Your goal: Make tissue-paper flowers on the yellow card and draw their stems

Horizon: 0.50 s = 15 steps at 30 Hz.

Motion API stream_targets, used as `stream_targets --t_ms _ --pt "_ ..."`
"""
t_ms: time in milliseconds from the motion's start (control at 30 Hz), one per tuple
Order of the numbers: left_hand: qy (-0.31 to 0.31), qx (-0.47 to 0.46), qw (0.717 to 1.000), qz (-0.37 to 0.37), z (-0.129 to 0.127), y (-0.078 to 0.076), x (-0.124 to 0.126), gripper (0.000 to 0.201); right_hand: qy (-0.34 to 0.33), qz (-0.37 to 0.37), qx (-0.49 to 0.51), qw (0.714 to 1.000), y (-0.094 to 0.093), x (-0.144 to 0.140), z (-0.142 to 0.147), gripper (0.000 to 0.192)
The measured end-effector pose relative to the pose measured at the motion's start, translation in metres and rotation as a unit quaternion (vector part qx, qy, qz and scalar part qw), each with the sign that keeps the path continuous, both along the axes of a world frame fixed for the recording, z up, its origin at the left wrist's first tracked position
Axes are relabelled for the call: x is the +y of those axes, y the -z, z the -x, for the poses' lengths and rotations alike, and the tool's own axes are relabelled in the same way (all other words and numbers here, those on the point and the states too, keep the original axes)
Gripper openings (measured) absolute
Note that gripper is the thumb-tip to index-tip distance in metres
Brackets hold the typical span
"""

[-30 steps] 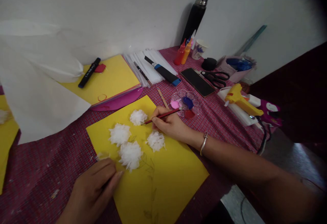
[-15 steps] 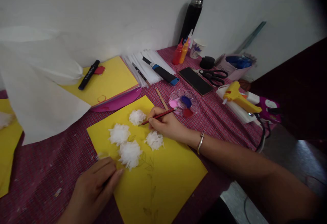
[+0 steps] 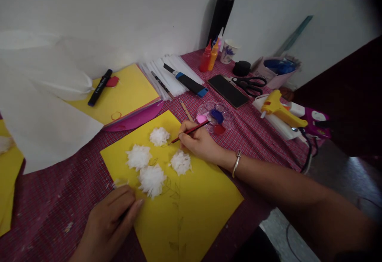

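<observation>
My right hand (image 3: 198, 142) pinches a dark red pencil (image 3: 193, 129), its point at the yellow paper (image 3: 209, 206) between the upper and right white fluffy flowers. Several such flowers, one of them this white puff (image 3: 152, 180), sit on the sheet. Faint drawn stems and leaves (image 3: 176, 198) run down below them. At the left edge of the paper rests my left hand (image 3: 112, 214), fingers curled and thumb alongside. A wisp of white material (image 3: 121, 182) shows just beyond its knuckles; what the fingers hold, if anything, is hidden.
Beyond the right hand lie a paint palette (image 3: 219, 116), a phone (image 3: 228, 90), scissors (image 3: 249, 85) and a utility knife (image 3: 189, 83). Paint bottles (image 3: 205, 59) and a black flask (image 3: 221, 17) stand by the wall. A yellow glue gun (image 3: 279, 108) lies right; white sheeting (image 3: 47, 106) hangs left.
The pencil and right hand have shifted slightly right, the point moving a little away from the upper flower. The left hand stays at the paper's edge. The view has tilted slightly.
</observation>
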<state>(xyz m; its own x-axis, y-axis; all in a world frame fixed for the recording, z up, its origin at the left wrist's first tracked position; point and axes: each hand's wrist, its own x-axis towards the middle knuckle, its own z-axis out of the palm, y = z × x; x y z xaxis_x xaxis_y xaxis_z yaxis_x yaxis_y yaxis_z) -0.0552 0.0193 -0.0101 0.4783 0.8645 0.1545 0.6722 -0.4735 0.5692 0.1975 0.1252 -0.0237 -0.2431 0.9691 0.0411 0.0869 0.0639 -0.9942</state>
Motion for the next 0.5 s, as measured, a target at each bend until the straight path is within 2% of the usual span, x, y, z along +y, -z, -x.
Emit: stream_targets --t_ms 133,267,400,500 --pt "0.001 -0.001 1.000 -0.003 0.0001 0.0000 -0.0007 0.029 0.012 -0.003 -0.004 1.000 -0.0033 -0.0003 -0.0008 0.012" --pt "0.003 0.001 1.000 -0.002 0.0009 0.0017 -0.0018 0.029 -0.014 0.040 0.024 0.999 -0.0011 -0.0016 0.0009 0.010" --pt "0.009 -0.002 1.000 -0.004 0.0022 0.0039 -0.0016 0.029 -0.040 0.041 0.018 0.998 0.0024 -0.0019 0.0025 0.007" --pt "0.008 0.005 1.000 -0.011 0.0022 0.0048 -0.0011 0.030 -0.034 0.046 0.010 0.998 0.0019 -0.0015 0.0021 0.008"
